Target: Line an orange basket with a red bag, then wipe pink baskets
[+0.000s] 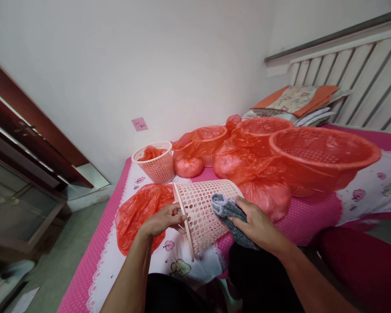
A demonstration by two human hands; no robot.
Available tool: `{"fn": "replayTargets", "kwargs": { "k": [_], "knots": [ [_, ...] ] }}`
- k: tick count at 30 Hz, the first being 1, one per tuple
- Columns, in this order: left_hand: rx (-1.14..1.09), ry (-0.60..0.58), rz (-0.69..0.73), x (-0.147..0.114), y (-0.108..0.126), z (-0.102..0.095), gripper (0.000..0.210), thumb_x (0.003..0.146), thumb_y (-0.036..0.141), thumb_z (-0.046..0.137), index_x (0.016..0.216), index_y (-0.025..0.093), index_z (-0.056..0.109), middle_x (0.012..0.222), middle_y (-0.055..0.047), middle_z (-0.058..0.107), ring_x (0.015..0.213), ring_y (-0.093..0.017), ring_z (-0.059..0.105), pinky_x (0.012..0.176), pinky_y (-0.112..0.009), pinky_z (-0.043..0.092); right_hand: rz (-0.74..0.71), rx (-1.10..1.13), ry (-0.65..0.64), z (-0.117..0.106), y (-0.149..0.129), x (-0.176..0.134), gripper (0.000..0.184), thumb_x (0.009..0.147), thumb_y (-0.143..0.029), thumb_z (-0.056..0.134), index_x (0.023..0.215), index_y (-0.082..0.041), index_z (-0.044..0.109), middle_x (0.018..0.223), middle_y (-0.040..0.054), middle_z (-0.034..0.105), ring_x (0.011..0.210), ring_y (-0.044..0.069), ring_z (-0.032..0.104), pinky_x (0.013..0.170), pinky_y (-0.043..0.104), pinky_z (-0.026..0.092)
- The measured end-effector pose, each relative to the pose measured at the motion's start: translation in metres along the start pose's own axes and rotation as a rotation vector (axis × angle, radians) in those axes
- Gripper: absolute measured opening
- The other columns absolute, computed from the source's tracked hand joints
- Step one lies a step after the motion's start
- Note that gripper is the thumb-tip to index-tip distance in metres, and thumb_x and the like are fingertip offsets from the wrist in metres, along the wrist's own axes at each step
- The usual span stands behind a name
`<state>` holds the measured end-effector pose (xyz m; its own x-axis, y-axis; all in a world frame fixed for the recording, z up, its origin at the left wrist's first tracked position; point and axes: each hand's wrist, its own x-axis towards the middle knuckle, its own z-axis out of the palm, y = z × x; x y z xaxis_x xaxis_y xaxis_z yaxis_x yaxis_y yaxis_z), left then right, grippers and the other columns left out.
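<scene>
A light pink perforated plastic wastebasket lies on its side in front of me, its open rim facing left. My left hand grips that rim, with fingers curled around its edge. In my right hand is a bunched grey-blue cloth, which rests against the basket's side near the base. An orange-red plastic bag lies loose on the bed, just left of the basket's mouth.
Behind stand an upright pink basket with a red bag inside and several red-lined baskets, including a large one at right. Filled red bags sit among them. Folded bedding lies by the white headboard.
</scene>
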<state>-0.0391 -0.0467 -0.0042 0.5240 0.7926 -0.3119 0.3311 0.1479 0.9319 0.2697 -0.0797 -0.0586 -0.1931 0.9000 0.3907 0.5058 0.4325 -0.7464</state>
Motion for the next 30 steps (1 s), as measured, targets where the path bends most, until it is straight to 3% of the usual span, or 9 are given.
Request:
{"fn": "replayTargets", "kwargs": {
  "k": [1,4,7,14,23,30],
  "knots": [
    [-0.005,-0.007,0.000,0.000,-0.001,0.000,0.047,0.077,0.051,0.084,0.106,0.018,0.068,0.093,-0.003,0.067,0.083,-0.018,0.063,0.077,-0.035,0.058,-0.046,-0.006,0.017,-0.001,-0.005,0.000,0.009,0.085,-0.013,0.059,0.088,-0.022,0.059,0.090,0.0024,0.065,0.085,0.021,0.063,0.078,0.033,0.052],
    [-0.019,-0.039,-0.006,0.001,-0.003,-0.001,0.052,0.073,0.050,0.088,0.107,0.016,0.068,0.092,-0.003,0.068,0.079,-0.017,0.064,0.077,-0.035,0.058,-0.241,-0.060,0.062,0.004,-0.016,-0.001,0.044,0.076,-0.001,0.050,0.111,-0.021,0.067,0.106,0.0061,0.065,0.102,0.024,0.061,0.093,0.038,0.052],
    [-0.023,-0.056,-0.024,0.002,-0.005,-0.001,0.058,0.070,0.051,0.090,0.111,0.016,0.068,0.093,-0.004,0.070,0.077,-0.017,0.064,0.077,-0.035,0.058,-0.411,-0.188,0.128,0.020,-0.024,-0.003,0.061,0.073,0.005,0.047,0.124,-0.021,0.068,0.109,0.0086,0.065,0.103,0.026,0.059,0.094,0.042,0.050],
    [0.001,-0.095,-0.024,0.000,-0.005,-0.001,0.067,0.073,0.052,0.088,0.125,0.017,0.065,0.094,-0.006,0.073,0.083,-0.019,0.066,0.079,-0.034,0.057,-0.603,-0.292,0.206,0.059,-0.026,-0.009,0.042,0.093,-0.005,0.048,0.126,-0.022,0.070,0.113,0.0101,0.068,0.109,0.027,0.059,0.101,0.048,0.046],
    [0.014,-0.110,-0.046,0.000,-0.001,0.006,0.060,0.072,0.040,0.089,0.123,0.017,0.067,0.081,0.000,0.064,0.078,-0.017,0.063,0.077,-0.032,0.054,-0.643,-0.301,0.227,0.066,-0.025,-0.006,0.039,0.095,-0.009,0.046,0.126,-0.020,0.068,0.119,0.0117,0.068,0.117,0.027,0.058,0.109,0.050,0.040],
    [-0.008,-0.123,-0.056,0.000,-0.001,0.009,0.055,0.069,0.037,0.090,0.116,0.017,0.069,0.077,0.003,0.062,0.070,-0.013,0.059,0.076,-0.030,0.054,-0.594,-0.284,0.219,0.072,-0.032,0.007,0.039,0.097,-0.012,0.049,0.131,-0.021,0.067,0.121,0.0122,0.068,0.117,0.028,0.058,0.103,0.049,0.043]
  ]
}}
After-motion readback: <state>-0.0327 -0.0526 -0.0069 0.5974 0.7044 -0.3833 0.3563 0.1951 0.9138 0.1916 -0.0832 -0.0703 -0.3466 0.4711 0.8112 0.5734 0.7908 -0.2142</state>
